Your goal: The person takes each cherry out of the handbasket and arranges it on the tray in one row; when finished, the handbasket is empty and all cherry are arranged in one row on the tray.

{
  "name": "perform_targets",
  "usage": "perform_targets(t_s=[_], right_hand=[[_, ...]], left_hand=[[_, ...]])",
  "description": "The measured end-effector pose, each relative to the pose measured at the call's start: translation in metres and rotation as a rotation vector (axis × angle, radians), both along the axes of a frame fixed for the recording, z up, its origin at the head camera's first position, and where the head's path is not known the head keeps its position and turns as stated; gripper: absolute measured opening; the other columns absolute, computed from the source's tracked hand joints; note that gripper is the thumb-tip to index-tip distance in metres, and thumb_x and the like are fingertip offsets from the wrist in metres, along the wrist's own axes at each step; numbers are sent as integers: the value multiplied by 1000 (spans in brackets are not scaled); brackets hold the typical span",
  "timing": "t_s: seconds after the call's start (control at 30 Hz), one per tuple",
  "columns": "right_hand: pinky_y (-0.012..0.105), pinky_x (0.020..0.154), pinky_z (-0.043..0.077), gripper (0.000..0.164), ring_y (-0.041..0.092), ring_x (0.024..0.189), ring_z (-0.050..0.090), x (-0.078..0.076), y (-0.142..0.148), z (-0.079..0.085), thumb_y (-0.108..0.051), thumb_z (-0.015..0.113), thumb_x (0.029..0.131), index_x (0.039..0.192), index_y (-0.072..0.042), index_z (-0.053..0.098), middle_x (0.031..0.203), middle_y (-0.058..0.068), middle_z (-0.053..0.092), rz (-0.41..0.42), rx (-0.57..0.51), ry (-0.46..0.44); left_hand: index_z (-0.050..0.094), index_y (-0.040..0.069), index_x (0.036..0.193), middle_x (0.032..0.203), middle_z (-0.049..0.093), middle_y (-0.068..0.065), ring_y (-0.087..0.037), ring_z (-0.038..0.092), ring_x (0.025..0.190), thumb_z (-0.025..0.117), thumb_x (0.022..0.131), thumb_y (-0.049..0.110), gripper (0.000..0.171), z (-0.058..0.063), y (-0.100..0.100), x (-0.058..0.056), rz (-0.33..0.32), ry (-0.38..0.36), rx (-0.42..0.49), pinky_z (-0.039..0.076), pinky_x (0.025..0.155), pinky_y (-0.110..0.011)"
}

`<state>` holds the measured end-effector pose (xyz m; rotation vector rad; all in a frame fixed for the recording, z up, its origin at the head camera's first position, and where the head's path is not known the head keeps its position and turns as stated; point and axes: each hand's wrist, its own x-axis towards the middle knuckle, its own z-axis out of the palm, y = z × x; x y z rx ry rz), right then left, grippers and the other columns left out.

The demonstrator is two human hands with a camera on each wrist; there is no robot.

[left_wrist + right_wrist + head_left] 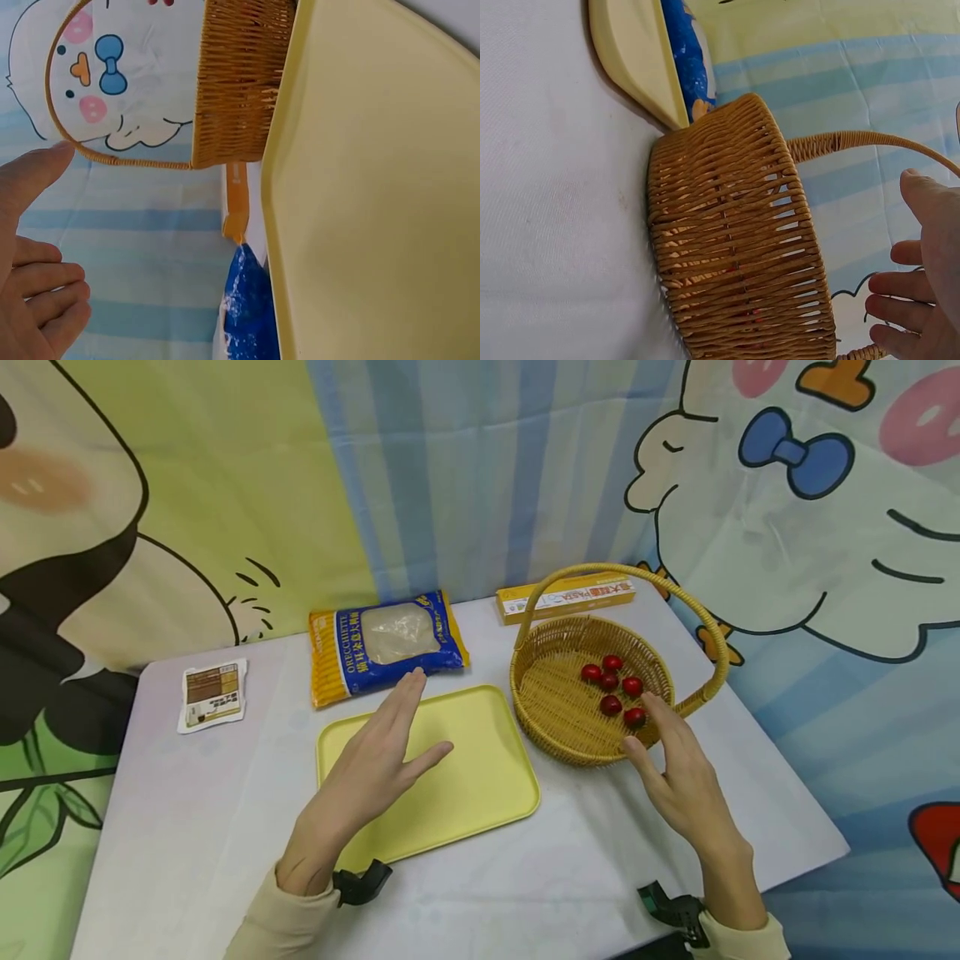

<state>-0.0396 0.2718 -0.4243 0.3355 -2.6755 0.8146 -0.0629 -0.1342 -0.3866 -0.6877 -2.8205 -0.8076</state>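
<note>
Above the yellow tray (472,760), my left hand (371,764) hovers with straight fingers and the thumb spread; it holds nothing. My right hand (682,777) is over the near right rim of a wicker basket (555,693), its fingers extended and its grip empty. Several small red fruits (611,705), cherry-like, lie in the right part of the basket. The basket's tall handle (615,568) arches over it. In the right wrist view, the right hand (930,262) appears beside the woven wall (735,240), with a gap between them.
Behind the tray lies a blue and yellow bag of orecchiette pasta (390,643). A yellow pasta box (570,597) sits behind the basket. At the left is a small white and brown packet (213,695). A printed curtain (480,468) hangs along the table's back.
</note>
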Motion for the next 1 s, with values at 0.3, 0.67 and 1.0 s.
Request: perform_targets(t_s=[0.3,0.67,1.0], right_hand=[[64,120,32,74,39,153,36,1,-1,1,-26,66,105,167,-24,28,167,14,38,-7,-42,-45],[68,118,32,73,41,154,34,7,1,2,-26,65,106,167,-25,27,167,17,36,-30,-76,-84],[70,118,30,68,39,154,34,17,4,-1,-22,64,106,166,-21,32,167,12,38,-79,-145,-77]], left_hand=[[9,22,170,176,16,1,-21,22,161,61,103,54,91,5,13,-6,-30,-69,23,30,127,-49],[9,29,169,175,16,6,-18,24,160,58,104,55,86,5,28,-13,-84,-123,78,30,127,-47],[22,26,168,173,26,3,-19,29,158,57,105,53,77,1,48,-27,-155,-219,161,32,126,-46]])
